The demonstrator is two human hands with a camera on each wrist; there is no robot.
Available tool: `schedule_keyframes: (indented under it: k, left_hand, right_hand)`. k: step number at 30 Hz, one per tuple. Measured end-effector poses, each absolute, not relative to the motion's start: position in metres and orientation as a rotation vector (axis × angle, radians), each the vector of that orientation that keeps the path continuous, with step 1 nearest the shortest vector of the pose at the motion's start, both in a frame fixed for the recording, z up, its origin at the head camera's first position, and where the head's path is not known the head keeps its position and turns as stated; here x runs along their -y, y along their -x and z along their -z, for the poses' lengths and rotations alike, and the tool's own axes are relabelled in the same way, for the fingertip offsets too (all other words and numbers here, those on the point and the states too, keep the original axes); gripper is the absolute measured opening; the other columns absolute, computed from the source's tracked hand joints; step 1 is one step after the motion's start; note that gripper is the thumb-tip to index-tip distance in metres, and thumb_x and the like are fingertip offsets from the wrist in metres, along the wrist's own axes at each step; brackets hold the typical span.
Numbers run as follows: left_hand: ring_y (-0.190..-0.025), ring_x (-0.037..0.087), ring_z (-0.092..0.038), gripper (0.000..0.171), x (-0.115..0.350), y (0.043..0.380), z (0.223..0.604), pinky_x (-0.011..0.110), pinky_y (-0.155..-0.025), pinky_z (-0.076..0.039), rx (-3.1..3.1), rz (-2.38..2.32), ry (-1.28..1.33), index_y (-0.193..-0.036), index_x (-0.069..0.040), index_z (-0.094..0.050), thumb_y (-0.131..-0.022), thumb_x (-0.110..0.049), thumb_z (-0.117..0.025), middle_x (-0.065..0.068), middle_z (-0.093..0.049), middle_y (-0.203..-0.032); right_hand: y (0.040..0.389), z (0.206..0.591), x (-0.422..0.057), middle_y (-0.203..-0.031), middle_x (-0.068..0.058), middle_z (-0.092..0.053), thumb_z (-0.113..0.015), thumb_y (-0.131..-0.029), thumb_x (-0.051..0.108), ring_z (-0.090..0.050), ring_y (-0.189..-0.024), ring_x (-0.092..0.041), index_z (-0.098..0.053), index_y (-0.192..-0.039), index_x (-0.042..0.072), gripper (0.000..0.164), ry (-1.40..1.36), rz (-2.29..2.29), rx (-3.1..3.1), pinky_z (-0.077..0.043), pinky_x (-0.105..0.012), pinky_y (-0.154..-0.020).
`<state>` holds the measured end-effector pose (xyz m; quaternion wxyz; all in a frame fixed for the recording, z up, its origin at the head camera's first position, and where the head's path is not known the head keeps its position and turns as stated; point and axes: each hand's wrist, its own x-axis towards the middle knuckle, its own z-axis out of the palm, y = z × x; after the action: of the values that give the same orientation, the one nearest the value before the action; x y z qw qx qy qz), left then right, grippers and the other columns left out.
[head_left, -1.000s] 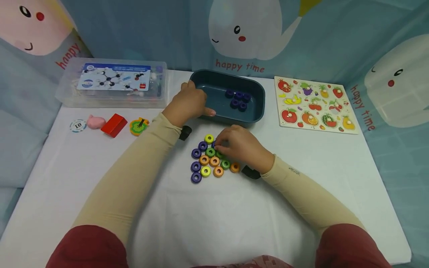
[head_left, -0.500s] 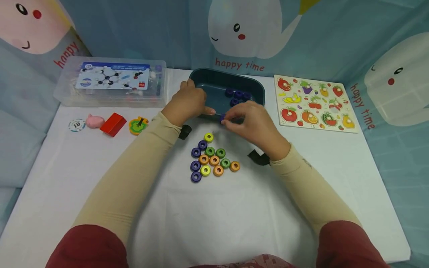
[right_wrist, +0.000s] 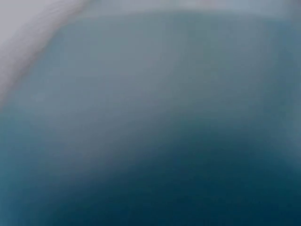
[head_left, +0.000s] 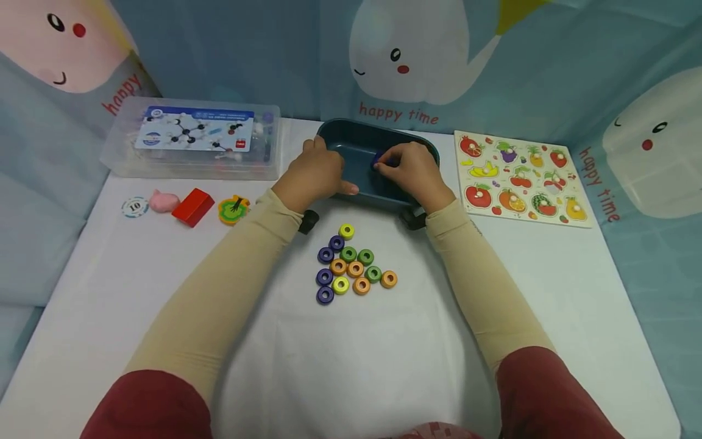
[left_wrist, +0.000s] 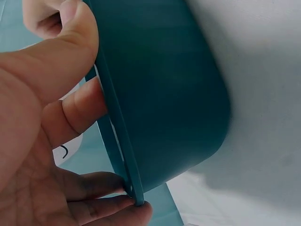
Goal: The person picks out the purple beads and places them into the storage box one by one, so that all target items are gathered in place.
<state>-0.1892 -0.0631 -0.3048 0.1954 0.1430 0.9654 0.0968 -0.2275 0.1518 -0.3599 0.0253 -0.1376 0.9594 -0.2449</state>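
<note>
The bare right hand (head_left: 412, 172) has carried a small dark-purple ring (head_left: 376, 160) from the white-covered worktop (head_left: 384, 353) over the blue-green rectangular tub's (head_left: 351, 157) near edge, inside.

Left grip (head_left: 315, 171) holding, right grip (head_left: 414, 172) pinching

The left arm (head_left: 214, 299) is slanting forward and inward from the person's left, while the right arm (head_left: 477, 274) is leaning inward at a steeper angle. Both are reaching well out in front of the body, sleeved down to the wrists. The two grips are sitting near each other but apart, backs facing up. The left thumb (head_left: 348, 188) is pointing toward the right grip. Seen from the left wrist, the palm (left_wrist: 28, 193) is showing, and the left fingers (left_wrist: 77, 108) are spreading apart and bending. The right thumb and forefinger are curling toward each other.
</note>
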Motion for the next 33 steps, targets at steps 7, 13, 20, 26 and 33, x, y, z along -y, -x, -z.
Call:
schedule_keyframes:
  k: [7, 13, 20, 26, 33]
  left_hand:
    - [-0.149, 0.050, -0.014, 0.068, 0.061, 0.190, 0.304, 0.058, -0.109, -0.040, -2.712, -0.261, -0.399, -0.138, -0.005, -0.059, -0.092, -0.055, -0.065, 0.037, -0.013, -0.160]
    - [-0.149, 0.050, -0.013, 0.069, 0.061, 0.190, 0.303, 0.059, -0.110, -0.039, -2.701, -0.264, -0.407, -0.139, -0.005, -0.058, -0.092, -0.055, -0.065, 0.037, -0.011, -0.161]
    - [-0.149, 0.051, -0.012, 0.068, 0.063, 0.191, 0.303, 0.059, -0.109, -0.040, -2.690, -0.243, -0.400, -0.139, -0.005, -0.058, -0.093, -0.055, -0.064, 0.037, -0.010, -0.161]
    - [-0.144, 0.050, -0.022, 0.067, 0.065, 0.191, 0.302, 0.057, -0.106, -0.043, -2.701, -0.228, -0.429, -0.135, -0.004, -0.060, -0.093, -0.055, -0.064, 0.037, -0.023, -0.155]
    - [-0.146, 0.049, -0.019, 0.070, 0.063, 0.191, 0.303, 0.057, -0.108, -0.042, -2.695, -0.255, -0.415, -0.140, -0.004, -0.056, -0.093, -0.055, -0.064, 0.036, -0.019, -0.158]
  right_hand:
    - [0.228, 0.364, -0.152, -0.106, -0.003, -0.075, -0.071, -0.094, 0.034, -0.056, -0.108, -0.024, -0.079, -0.103, 0.013, 0.024, 0.456, 0.618, -2.974, -0.038, -0.044, -0.106]
    - [0.227, 0.362, -0.153, -0.109, -0.001, -0.074, -0.068, -0.096, 0.037, -0.057, -0.109, -0.023, -0.078, -0.105, 0.016, 0.025, 0.439, 0.669, -3.005, -0.039, -0.042, -0.106]
    - [0.181, 0.347, -0.147, -0.107, 0.002, -0.072, -0.070, -0.095, 0.035, -0.057, -0.105, -0.020, -0.077, -0.103, 0.018, 0.020, 0.746, 0.900, -3.051, -0.042, -0.039, -0.098]
    - [0.102, 0.344, -0.120, -0.118, 0.000, -0.068, -0.075, -0.091, 0.031, -0.055, -0.113, -0.019, -0.079, -0.097, 0.022, 0.012, 1.475, 0.689, -2.665, -0.043, -0.039, -0.098]
    - [0.055, 0.360, -0.102, -0.128, 0.007, -0.060, -0.072, -0.092, 0.041, -0.049, -0.121, -0.017, -0.077, -0.106, 0.032, 0.017, 1.677, 0.293, -2.579, -0.040, -0.042, -0.101]
